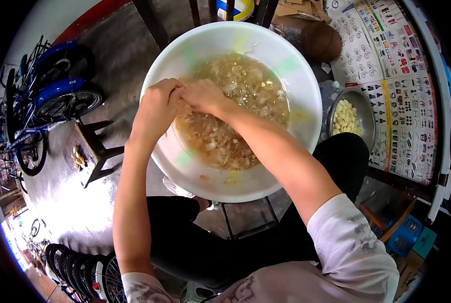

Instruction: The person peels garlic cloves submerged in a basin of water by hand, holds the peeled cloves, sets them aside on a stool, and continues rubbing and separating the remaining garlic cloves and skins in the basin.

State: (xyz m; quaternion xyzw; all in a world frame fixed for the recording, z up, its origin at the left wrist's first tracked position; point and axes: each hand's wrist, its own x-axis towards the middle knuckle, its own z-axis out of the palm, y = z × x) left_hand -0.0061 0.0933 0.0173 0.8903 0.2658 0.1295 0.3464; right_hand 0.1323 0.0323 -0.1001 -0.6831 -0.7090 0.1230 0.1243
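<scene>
A large white basin (298, 136) holds brownish water with many papery garlic skins (220, 139) floating in it. My left hand (160, 103) and my right hand (203, 96) meet over the basin's left side, fingers closed and close together. Something pale and brownish, like skins, shows just below the fingers; what exactly they grip is hidden. To the right of the basin, a metal bowl (369, 118) contains peeled white garlic cloves (345, 118).
A small stool (91, 146) with a few pale pieces on it stands at the left, near parked bicycles (58, 101). Printed sheets (387, 91) cover a surface at the right. A brown ball (321, 43) and a yellow, blue and white ball (238, 9) lie beyond the basin.
</scene>
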